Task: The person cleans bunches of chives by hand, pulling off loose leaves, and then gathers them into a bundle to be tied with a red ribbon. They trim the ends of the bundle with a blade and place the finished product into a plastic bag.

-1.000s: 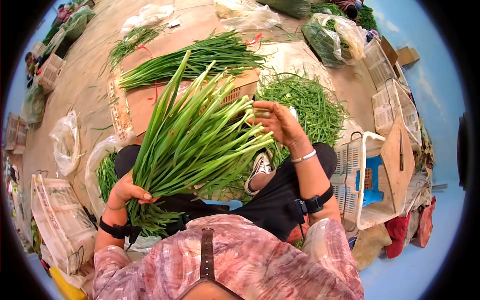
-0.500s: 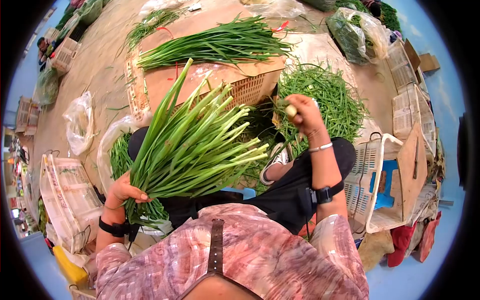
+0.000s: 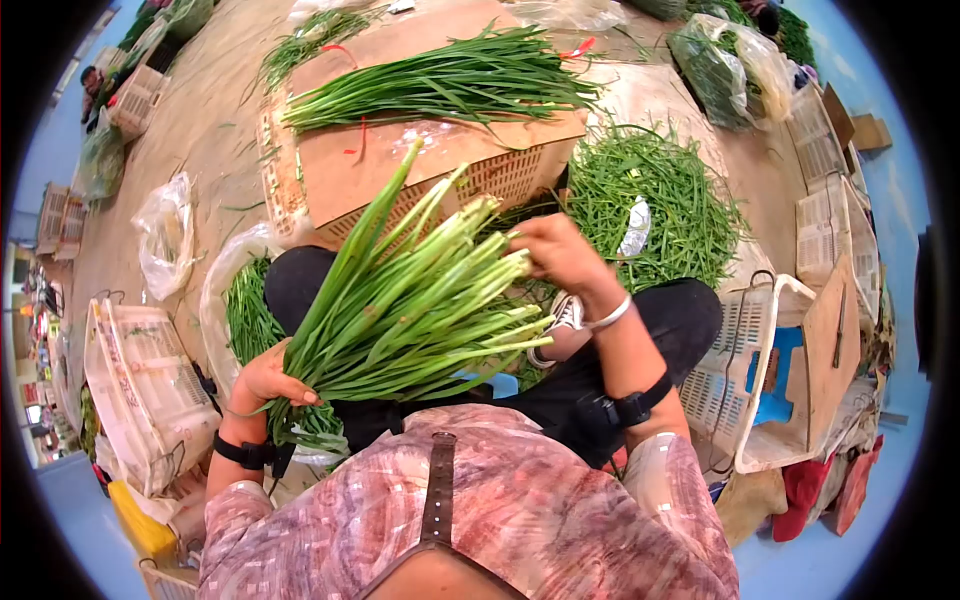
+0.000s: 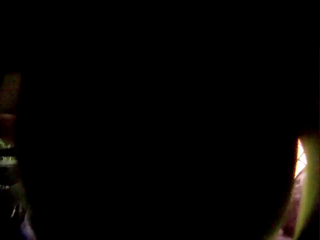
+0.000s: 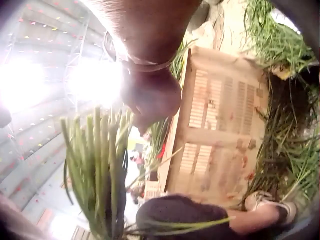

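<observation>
Stalks, green and pale-ended, are held in a loose bunch just left of the middle of the head view, their pale ends fanned toward two o'clock. The leafy end is grasped at eight o'clock by the left hand, its grip closed round the bunch. At one to two o'clock the right hand is placed at the pale ends with fingers bent; whether anything is pinched in its grip cannot be told. Toward twelve, a second bundle is laid on a cardboard sheet, which is borne by a crate. Red strips are seen beside that bundle. At two o'clock, loose greens are heaped, topped by a white scrap. More greens are contained in a plastic bag at nine. The left wrist view is mostly dark.
</observation>
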A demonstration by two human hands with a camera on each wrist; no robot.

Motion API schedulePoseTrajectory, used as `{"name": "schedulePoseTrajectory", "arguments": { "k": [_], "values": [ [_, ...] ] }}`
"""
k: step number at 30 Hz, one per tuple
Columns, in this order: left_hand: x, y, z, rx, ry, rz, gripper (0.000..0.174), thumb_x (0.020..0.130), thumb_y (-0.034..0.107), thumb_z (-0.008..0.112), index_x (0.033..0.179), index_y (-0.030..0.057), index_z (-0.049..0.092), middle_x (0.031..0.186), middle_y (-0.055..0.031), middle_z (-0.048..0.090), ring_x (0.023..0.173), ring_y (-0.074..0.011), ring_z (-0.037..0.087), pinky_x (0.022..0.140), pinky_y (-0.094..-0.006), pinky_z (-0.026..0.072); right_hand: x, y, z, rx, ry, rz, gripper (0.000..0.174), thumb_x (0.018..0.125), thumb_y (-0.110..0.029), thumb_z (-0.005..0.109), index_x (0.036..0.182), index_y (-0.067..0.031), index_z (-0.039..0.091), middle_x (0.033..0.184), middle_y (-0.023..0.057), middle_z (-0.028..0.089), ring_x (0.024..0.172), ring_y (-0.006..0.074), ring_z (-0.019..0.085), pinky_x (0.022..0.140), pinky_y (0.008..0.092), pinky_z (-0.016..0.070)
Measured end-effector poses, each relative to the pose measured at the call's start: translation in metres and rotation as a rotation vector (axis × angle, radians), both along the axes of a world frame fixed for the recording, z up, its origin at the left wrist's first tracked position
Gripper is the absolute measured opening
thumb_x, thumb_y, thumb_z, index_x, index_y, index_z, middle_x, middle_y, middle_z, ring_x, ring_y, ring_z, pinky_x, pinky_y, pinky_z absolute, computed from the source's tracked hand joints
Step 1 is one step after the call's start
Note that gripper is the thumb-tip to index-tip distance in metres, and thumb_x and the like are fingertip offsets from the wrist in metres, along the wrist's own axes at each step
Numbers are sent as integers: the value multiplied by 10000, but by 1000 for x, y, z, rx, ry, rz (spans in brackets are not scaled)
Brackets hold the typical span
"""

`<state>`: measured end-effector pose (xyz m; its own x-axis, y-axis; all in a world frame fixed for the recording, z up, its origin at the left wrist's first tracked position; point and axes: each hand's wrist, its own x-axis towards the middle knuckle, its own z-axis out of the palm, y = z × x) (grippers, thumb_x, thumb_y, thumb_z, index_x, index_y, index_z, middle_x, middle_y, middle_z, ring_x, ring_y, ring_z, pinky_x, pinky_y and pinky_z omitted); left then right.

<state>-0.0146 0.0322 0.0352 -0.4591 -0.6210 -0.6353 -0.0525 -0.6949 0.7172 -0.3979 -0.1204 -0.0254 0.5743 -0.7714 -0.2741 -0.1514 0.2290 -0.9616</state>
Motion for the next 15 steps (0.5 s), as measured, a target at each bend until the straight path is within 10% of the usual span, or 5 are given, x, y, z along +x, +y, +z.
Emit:
{"name": "schedulePoseTrajectory", "arguments": {
  "k": [5, 9, 15],
  "values": [
    [-8, -4, 1, -18, -52, -132, 397, 614, 58, 723, 973, -37, 583, 625, -57, 592, 446, -97, 498, 406, -221, 368, -45, -35, -6, 105, -83, -440, 255, 861, -121, 544, 1062, 26, 601, 734, 42, 619, 532, 49, 498, 426, 162, 387],
    [-11, -15, -5, -38, -46, -289, 366, 630, 43, 713, 968, -33, 593, 658, -31, 591, 507, -83, 511, 454, -222, 392, 5, -28, 21, 13, -330, 71, 438, 822, -97, 589, 1225, 35, 480, 1025, 98, 619, 727, 78, 561, 572, 164, 447],
    [-20, -20, 8, -36, -58, -306, 417, 644, 39, 697, 1034, -36, 570, 737, -6, 593, 580, -63, 497, 503, -207, 392, 4, -33, 29, 54, -108, 114, 192, 800, -54, 541, 948, 26, 634, 659, 37, 581, 487, 44, 472, 436, 162, 366]
  ]
}}
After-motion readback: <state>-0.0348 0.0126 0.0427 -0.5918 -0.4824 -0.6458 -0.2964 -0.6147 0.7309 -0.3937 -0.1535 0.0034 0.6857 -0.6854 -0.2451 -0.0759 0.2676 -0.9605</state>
